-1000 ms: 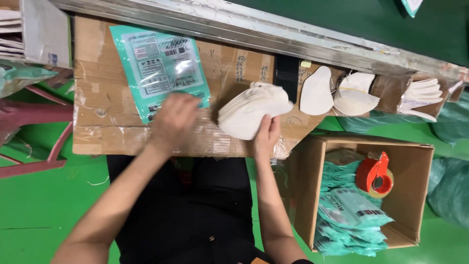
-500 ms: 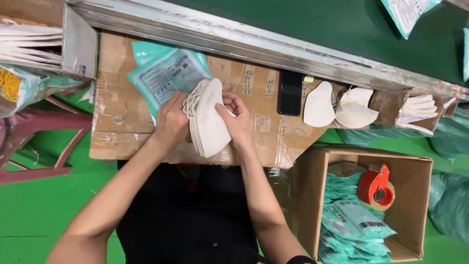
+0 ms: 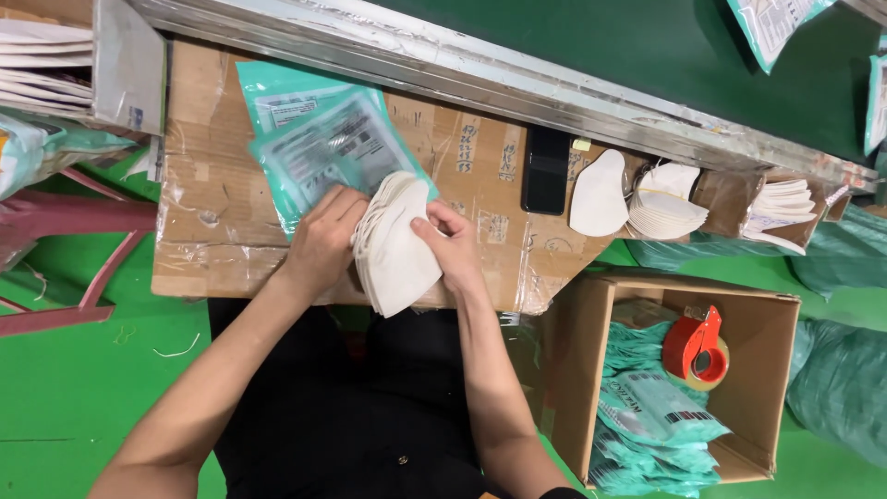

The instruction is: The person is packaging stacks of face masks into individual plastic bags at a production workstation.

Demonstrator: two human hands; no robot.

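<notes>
masks (image 3: 395, 245), a stack of flat white folded pieces with curved edges and a soft matte surface, held upright on edge over the near middle of the board (image 3: 480, 157). left hand (image 3: 325, 238) grips the stack's left face, fingers curled around it and knuckles up. right hand (image 3: 450, 245) pinches the right face, thumb and fingertips pressed on the outermost mask. pouches (image 3: 319, 148), glossy teal film with a clear grey window, lie flat just beyond the left hand, one overlapping another. board is brown corrugated cardboard patched with shiny clear tape, creased at its edges. phone (image 3: 546, 170), a slim black rectangle, lies far right of the stack. single mask (image 3: 599, 194), a smooth white teardrop shape, lies right of the phone; second stack (image 3: 667, 212) fans beside it. box (image 3: 767, 333), open brown cardboard, sits near right on the green floor, filled with crumpled teal pouches. tape dispenser (image 3: 695, 349), red plastic with a brown roll, rests on them. rail (image 3: 480, 69), dull scuffed metal, runs along the far edge.
</notes>
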